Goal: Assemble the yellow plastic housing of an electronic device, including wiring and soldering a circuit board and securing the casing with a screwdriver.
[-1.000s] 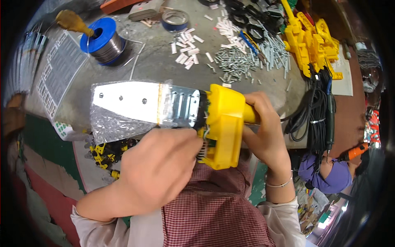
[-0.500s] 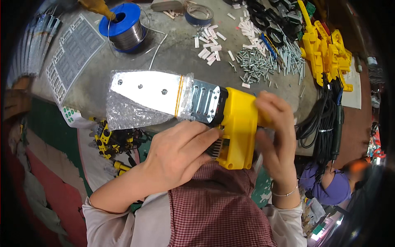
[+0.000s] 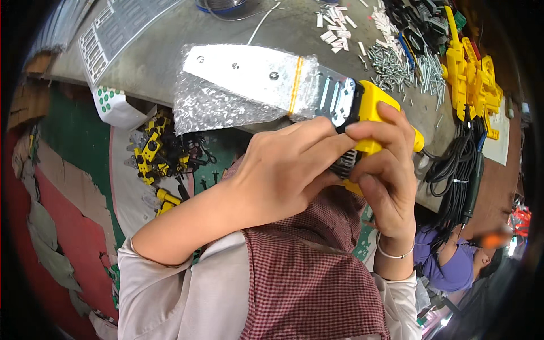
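Note:
A yellow-bodied pipe welder (image 3: 374, 107) lies across my two hands. Its flat white metal plate (image 3: 249, 71) points left, wrapped in bubble wrap (image 3: 209, 107) with an orange band round it. Slotted sheet metal (image 3: 334, 96) joins the plate to a black collar and the yellow housing. My left hand (image 3: 289, 164) pinches a black ridged part (image 3: 344, 164) on the near side of the housing; its fingertips are partly hidden. My right hand (image 3: 388, 170) grips the housing from the right, fingers over the top and thumb below. A black cord comes off the right end.
Screws (image 3: 391, 68) and small white pieces (image 3: 337, 31) lie in heaps on the grey bench (image 3: 153, 56). Yellow housings (image 3: 470, 79) with bundled black cables (image 3: 453, 175) sit at the right. Yellow-and-black parts (image 3: 150, 150) are below the bench edge. A person in purple (image 3: 447, 258) is at the right.
My right fingers, loosely beside the housing before, now close over it. The tool has shifted up and right in the view. My left hand keeps its hold, and the view has tilted nearer.

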A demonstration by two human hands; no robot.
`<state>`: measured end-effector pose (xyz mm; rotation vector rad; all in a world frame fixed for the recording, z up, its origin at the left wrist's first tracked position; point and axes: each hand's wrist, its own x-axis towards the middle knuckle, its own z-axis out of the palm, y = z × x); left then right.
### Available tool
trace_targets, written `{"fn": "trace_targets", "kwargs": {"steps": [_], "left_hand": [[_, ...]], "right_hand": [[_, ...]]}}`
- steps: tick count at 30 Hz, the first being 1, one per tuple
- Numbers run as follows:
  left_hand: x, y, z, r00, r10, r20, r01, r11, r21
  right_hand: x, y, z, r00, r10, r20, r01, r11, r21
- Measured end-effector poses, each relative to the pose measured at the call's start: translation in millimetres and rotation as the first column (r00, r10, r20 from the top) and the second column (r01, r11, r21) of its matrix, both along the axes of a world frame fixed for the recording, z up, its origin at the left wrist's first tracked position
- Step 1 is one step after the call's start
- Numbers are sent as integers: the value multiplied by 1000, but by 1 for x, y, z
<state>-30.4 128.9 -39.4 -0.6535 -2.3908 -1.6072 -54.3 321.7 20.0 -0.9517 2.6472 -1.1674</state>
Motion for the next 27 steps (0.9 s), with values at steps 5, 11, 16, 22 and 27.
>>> {"fn": "trace_targets", "kwargs": {"steps": [5, 11, 16, 22, 27], "left_hand": [[3, -1, 4, 1000, -29, 7, 29, 1000, -5], [-26, -54, 23, 960, -21, -278, -66, 952, -299], [-45, -56, 5, 938, -51, -342, -148, 835, -530], [-45, -46, 10, 931, 18, -365, -227, 812, -538], [-42, -49, 27, 984, 65, -167, -138, 867, -479]], "right_hand": [[5, -1, -2, 998, 3, -69, 4, 995, 101], [-3, 9, 19, 998, -19, 54, 15, 997, 70], [-9, -27, -4, 973, -106, -204, 165, 940, 297], [-23, -32, -16, 932, -169, -322, 241, 950, 199], [-29, 14, -1, 901, -388, -192, 366, 920, -141]]}}
